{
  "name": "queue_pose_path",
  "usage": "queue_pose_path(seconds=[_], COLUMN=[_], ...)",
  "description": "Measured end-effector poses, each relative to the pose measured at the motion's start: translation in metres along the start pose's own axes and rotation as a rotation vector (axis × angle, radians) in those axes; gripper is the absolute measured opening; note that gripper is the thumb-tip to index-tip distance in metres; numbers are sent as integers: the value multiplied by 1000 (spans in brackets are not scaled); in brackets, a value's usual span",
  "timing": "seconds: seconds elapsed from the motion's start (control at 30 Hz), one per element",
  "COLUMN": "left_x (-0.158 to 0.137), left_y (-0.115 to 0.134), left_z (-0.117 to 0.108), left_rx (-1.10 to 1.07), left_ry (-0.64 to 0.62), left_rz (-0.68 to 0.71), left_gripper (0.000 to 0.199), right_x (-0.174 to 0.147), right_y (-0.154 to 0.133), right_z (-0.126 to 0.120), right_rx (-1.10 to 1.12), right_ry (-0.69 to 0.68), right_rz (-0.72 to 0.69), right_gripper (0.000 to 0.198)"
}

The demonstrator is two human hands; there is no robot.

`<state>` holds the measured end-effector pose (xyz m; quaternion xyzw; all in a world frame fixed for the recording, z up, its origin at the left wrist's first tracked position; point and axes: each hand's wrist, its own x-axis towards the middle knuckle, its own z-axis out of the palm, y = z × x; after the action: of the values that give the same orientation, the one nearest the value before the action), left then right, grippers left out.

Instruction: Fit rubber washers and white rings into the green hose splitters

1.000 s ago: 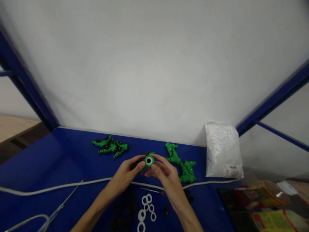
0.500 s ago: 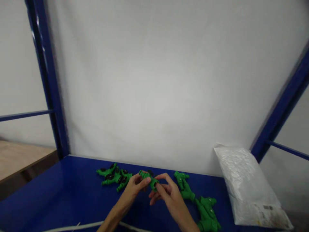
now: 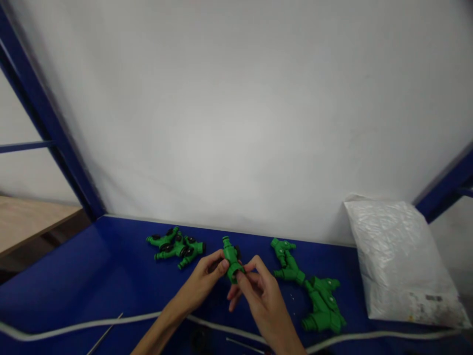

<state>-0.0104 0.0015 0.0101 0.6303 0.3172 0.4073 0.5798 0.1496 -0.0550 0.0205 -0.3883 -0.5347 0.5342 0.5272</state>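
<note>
A green plastic hose connector [image 3: 231, 256] with a black part at its side is held up over the blue table. My left hand [image 3: 209, 273] grips its body between thumb and fingers. My right hand [image 3: 256, 291] is closed at the connector's wider lower end, thumb pressed to the open mouth; whether a small part is pinched there I cannot make out. Left of my hands lies a group of green connectors with black knobs [image 3: 177, 248]. To the right lie more green connectors [image 3: 290, 270], and nearer me another cluster of them [image 3: 323, 305], without visible black knobs.
A white plastic package [image 3: 402, 266] lies at the right against the white sheet wall [image 3: 236, 123]. A white cable [image 3: 84, 324] crosses the front of the blue table [image 3: 111, 276]. Thin metal rods [image 3: 105, 335] lie near the front edge. Blue posts [image 3: 48, 108] flank the table.
The view has tilted down, showing more of the table front. The held connector has turned from slanted to more upright, its narrow end pointing away. Both hands still hold it.
</note>
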Motion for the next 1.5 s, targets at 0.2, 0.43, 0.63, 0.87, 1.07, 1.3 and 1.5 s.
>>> queue_pose_path(seconds=[0.2, 0.43, 0.63, 0.87, 1.07, 1.3, 1.5], left_x=[-2, -9, -13, -14, -14, -8, -1], left_y=[0, -14, -20, -7, -18, -16, -9], left_z=[8, 12, 11, 16, 14, 14, 18], left_rx=[46, 3, 52, 57, 74, 76, 133], left_ry=[93, 180, 161, 232, 309, 11, -92], left_rz=[-88, -247, -222, -301, -338, -411, -412], left_gripper=[57, 58, 58, 51, 44, 68, 73], right_x=[-2, -3, -5, -7, -9, -4, -2], right_y=[-9, -8, -5, 1, -2, -5, 1], right_z=[-1, -4, 0, 4, 7, -3, -10], right_rx=[-27, -35, 14, 73, 110, 43, 15], right_ry=[-16, -71, -45, 16, -141, -238, -233], right_rz=[33, 69, 85, 119, 149, 206, 275], right_gripper=[30, 36, 37, 35, 34, 32, 21])
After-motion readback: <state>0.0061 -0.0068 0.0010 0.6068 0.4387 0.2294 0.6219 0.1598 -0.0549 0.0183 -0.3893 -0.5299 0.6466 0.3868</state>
